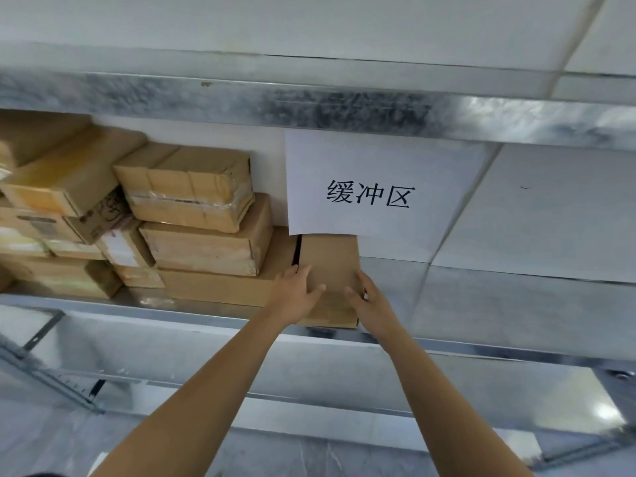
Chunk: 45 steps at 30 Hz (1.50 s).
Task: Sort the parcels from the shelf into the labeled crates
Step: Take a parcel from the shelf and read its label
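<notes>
A plain brown cardboard parcel (328, 263) stands on the metal shelf (206, 313), at the right end of the row of parcels and just below a white paper sign. My left hand (294, 292) grips its left edge, thumb on the front face. My right hand (366, 297) grips its right edge, fingers curled round the side. The parcel's lower part is hidden behind my hands. No crates are in view.
Several stacked cardboard parcels (192, 215) fill the shelf to the left, some taped. The white paper sign (375, 191) with black characters hangs from the shelf beam above (309, 105). A lower shelf level (241, 390) runs beneath my arms.
</notes>
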Each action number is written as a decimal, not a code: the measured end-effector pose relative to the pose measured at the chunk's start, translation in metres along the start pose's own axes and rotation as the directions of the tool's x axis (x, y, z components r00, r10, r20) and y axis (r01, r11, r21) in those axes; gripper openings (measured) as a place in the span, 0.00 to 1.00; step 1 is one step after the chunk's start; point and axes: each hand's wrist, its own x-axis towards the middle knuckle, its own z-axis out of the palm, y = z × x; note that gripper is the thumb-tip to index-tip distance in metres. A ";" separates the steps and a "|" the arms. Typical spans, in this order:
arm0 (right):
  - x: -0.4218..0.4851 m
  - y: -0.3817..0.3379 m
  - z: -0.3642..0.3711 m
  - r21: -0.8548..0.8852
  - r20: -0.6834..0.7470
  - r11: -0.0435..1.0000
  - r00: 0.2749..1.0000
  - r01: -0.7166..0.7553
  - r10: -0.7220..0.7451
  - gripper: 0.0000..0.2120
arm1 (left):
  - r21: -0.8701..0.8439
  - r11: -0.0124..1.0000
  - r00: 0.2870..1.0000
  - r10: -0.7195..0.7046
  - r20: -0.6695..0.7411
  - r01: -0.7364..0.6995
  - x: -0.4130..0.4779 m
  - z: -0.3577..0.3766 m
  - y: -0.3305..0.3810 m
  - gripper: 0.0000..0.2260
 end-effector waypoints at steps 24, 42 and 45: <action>-0.047 0.015 -0.039 0.343 -0.143 0.937 0.982 -0.071 0.127 0.10 | -0.639 0.768 0.999 0.037 -0.010 -0.035 -0.039 0.008 0.003 0.34; -0.052 0.007 -0.079 0.618 -0.104 0.782 0.978 -0.078 0.179 0.23 | -0.866 0.500 0.992 0.113 0.053 -0.011 -0.040 -0.024 0.031 0.12; -0.055 0.006 -0.080 0.634 -0.117 0.772 0.982 -0.042 0.150 0.22 | -0.855 0.519 0.996 0.080 0.049 0.000 -0.040 -0.022 0.028 0.13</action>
